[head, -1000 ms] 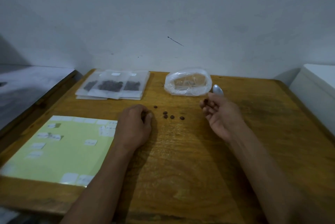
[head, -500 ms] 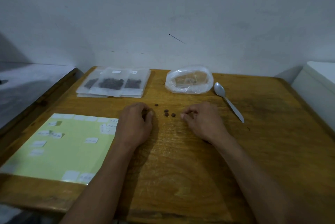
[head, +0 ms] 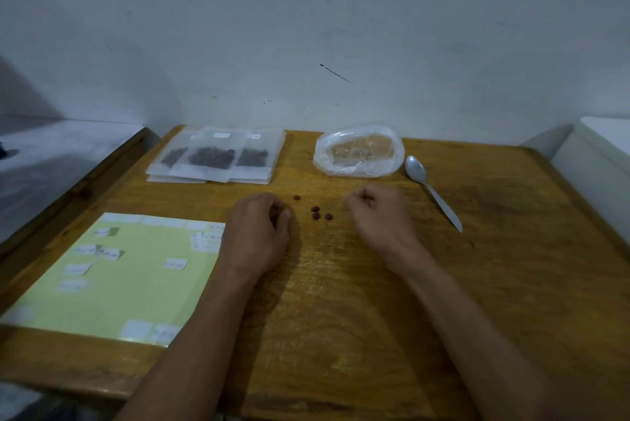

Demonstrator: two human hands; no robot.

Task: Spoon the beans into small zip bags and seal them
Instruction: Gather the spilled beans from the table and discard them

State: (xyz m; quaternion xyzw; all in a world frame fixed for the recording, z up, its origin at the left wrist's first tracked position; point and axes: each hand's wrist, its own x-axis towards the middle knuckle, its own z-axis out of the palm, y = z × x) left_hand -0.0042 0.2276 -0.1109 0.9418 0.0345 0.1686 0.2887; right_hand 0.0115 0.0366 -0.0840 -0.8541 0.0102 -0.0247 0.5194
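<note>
Several loose brown beans [head: 316, 212] lie on the wooden table [head: 341, 318] between my hands. My left hand [head: 259, 233] rests on the table just left of them with its fingers curled under; nothing shows in it. Just right of the beans, my right hand [head: 378, 216] is raised slightly, with its fingertips curled in and pinched together as if on a bean, which is hidden. A metal spoon [head: 433, 192] lies alone to the right. A crumpled clear plastic bag [head: 358, 151] sits behind it. Small zip bags holding beans [head: 218, 158] are stacked at the back left.
A pale green sheet [head: 119, 284] with several small white labels covers the table's front left. A white box [head: 600, 154] stands off the right edge, and a grey ledge [head: 51, 154] off the left. The wall is close behind the table.
My right hand turned palm down, came in from near the spoon to the rightmost bean and closed over it; that bean is gone from the table. My left hand stayed put.
</note>
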